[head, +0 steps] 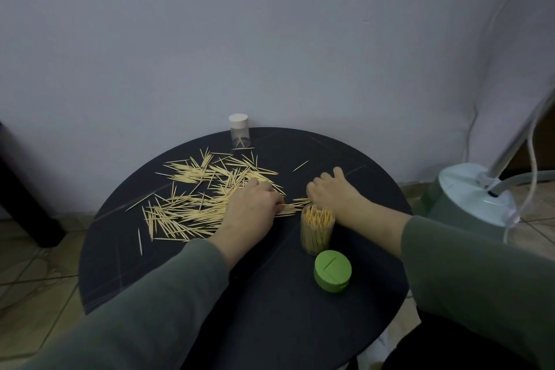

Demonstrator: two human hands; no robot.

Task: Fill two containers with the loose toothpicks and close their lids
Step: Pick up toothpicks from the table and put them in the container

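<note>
Loose toothpicks (192, 204) lie scattered over the left half of the round black table (270, 309). My left hand (252, 207) and my right hand (333, 192) hold a small bundle of toothpicks (292, 208) between them, fingers curled on its two ends, low over the table. In front of my right hand stands an open clear container (317, 230), packed nearly full of upright toothpicks. Its green lid (332, 270) lies on the table nearer to me. A second clear container with a white lid (239, 130) stands at the table's far edge, holding only a few toothpicks.
A pale wall rises right behind the table. A white and green appliance base (471, 198) with a pole and hoses stands on the tiled floor to the right. A dark piece of furniture (24, 198) is at the left edge.
</note>
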